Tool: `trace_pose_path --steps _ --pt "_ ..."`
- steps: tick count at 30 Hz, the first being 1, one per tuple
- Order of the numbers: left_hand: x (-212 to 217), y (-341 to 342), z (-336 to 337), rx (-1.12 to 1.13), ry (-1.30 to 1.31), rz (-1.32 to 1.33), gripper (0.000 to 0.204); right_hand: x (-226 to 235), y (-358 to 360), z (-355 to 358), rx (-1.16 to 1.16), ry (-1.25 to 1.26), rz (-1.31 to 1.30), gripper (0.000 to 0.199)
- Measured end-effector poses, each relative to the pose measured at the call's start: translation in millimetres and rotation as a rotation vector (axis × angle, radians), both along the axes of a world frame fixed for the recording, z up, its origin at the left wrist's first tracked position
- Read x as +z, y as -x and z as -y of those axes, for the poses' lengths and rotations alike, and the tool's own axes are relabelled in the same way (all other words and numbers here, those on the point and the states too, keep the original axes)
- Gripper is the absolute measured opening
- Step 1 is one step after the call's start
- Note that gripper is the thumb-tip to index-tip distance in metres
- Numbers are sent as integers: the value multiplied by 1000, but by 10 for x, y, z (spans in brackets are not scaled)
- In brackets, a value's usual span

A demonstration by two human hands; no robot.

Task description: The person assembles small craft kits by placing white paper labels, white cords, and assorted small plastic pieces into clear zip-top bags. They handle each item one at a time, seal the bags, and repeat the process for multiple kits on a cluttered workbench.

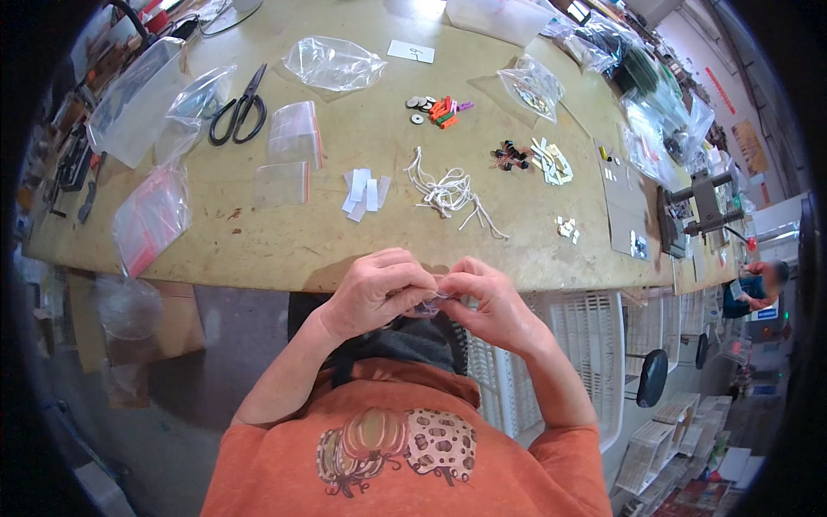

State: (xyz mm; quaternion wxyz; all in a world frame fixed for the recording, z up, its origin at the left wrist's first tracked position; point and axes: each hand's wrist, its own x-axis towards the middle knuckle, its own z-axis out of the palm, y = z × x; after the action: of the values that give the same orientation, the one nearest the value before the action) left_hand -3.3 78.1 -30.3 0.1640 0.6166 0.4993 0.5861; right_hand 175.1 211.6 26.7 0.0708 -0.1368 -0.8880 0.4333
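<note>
**Two hands pinch a small clear item at the near edge of a cluttered work surface**

Seen from above, a person in an orange top holds both hands together just in front of the near edge of a tan surface (284,246). The left hand (379,291) is curled, its fingertips closed on a small clear plastic piece (428,302), possibly a tiny bag; it is too small to tell exactly what it is. The right hand (491,302) is curled the same way, its fingertips meeting the left hand's and pinching the same piece. The piece sits between the two sets of fingertips, above the person's lap, not resting on the surface.

Beyond the hands, towards the middle of the surface, lies a tangle of white string (448,194), with a few white paper slips (363,193) to its left and a few small pale pieces (567,228) to its right. Further left are two flat clear zip bags (293,142) with red strips, and another red-edged bag (151,215) near the left edge.

Further back lie black scissors (239,110), a small heap of orange clips and metal washers (438,109), a cluster of small black parts (512,156) and cream-coloured tags (551,162). An empty crumpled clear bag (332,62) lies near the far edge. More clear bags crowd the far right corner.
</note>
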Motion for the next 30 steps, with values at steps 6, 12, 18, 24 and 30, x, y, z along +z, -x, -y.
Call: trace_pose_path --steps 6,12,18,24,30 --pt "105 -29 33 32 108 72 9 58 -16 -39 -72 79 -78 15" --pt "61 -83 57 3 291 379 14 -38 23 -25 -264 450 -63 19" --pt "59 -74 75 0 312 396 22 -172 3 -113 -330 767 -67 18" --pt "42 -54 76 0 326 414 24 -197 -13 -159 -333 831 -75 12" --pt "161 -79 8 17 368 463 15 -152 36 -80 -381 749 -91 9"
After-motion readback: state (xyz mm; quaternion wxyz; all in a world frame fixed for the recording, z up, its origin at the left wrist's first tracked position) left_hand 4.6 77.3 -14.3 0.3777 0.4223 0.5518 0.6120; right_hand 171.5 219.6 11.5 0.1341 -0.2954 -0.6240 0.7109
